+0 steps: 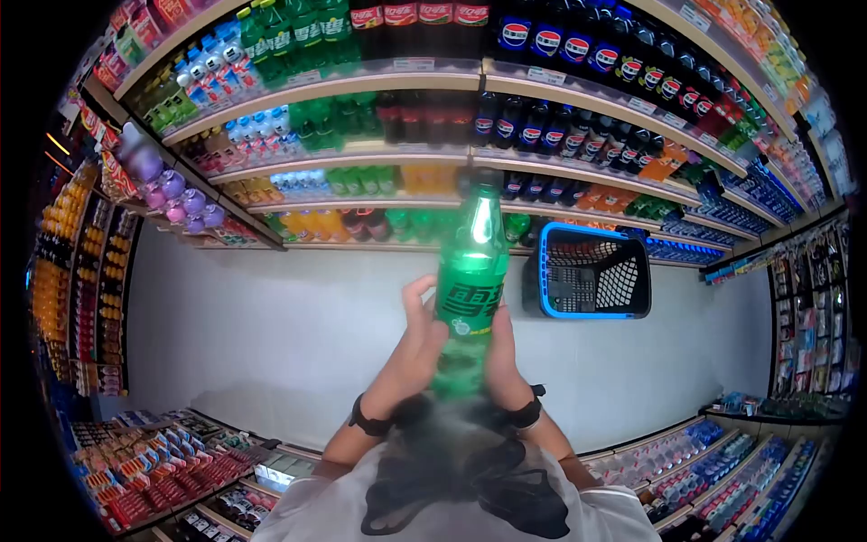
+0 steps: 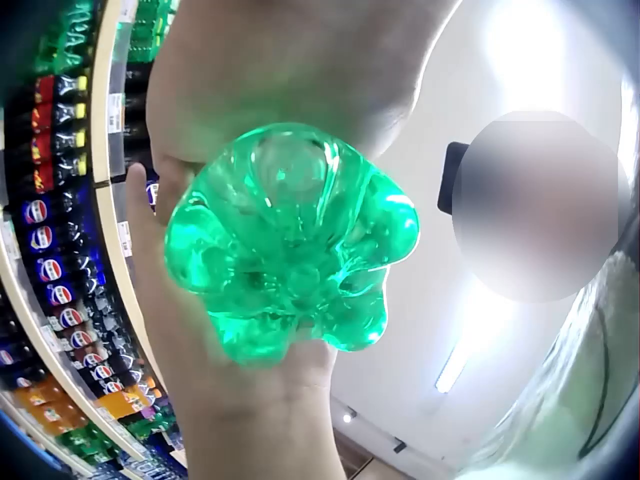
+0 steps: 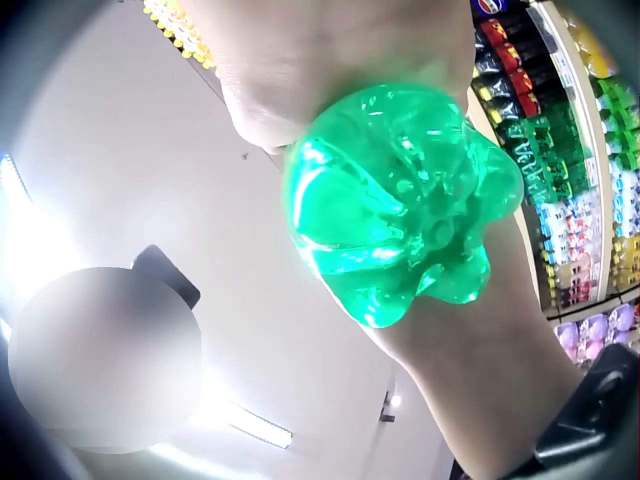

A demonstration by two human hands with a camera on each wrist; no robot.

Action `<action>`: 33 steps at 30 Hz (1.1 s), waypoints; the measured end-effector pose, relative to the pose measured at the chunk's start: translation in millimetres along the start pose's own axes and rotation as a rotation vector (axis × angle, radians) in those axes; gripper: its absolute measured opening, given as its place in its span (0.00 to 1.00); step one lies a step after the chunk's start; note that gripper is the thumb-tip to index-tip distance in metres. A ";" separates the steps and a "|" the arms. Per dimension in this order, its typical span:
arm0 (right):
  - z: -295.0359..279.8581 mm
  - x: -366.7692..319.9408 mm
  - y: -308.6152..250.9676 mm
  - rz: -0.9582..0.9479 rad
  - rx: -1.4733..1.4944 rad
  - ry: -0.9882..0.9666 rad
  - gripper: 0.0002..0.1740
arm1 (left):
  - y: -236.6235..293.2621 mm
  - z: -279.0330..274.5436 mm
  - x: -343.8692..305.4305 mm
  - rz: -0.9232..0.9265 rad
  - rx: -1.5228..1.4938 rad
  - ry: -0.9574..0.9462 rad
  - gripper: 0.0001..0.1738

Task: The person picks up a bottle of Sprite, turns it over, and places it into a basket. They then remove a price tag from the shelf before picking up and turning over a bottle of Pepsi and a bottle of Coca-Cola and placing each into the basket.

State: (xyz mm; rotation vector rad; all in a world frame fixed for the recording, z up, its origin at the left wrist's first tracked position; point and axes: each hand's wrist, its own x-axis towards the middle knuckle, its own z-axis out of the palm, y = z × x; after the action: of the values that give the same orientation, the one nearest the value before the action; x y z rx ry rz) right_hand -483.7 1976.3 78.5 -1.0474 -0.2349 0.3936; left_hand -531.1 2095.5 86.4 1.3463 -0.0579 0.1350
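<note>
A large green plastic soda bottle point(image 1: 471, 266), with a dark cap and big dark lettering, stands tilted away from the chest in the middle of the head view. My left hand point(image 1: 417, 348) grips its left side, with some fingers hidden behind it. On the right side, low on the label, my right hand point(image 1: 506, 361) holds it too. From below, the left wrist view shows the lobed base of the bottle point(image 2: 290, 250) between both hands. The same translucent base point(image 3: 400, 210) fills the middle of the right wrist view.
Shelves point(image 1: 406, 81) packed with drink bottles span the front. A black shopping basket with a blue rim point(image 1: 591, 315) is on the pale floor point(image 1: 271, 334), right of the bottle. Purple balls point(image 1: 185, 203) hang at the left shelf end. More stocked racks stand left, right and behind.
</note>
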 end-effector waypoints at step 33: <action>-183.1 -92.4 -96.2 -0.237 -0.053 0.295 0.32 | -64.5 202.9 21.9 -0.096 0.362 -0.200 0.35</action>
State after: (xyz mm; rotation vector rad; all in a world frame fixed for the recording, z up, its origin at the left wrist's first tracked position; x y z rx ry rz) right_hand -479.8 1749.8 73.9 -1.1012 -0.1032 0.0175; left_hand -493.7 1885.2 71.8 1.7181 -0.1421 -0.0751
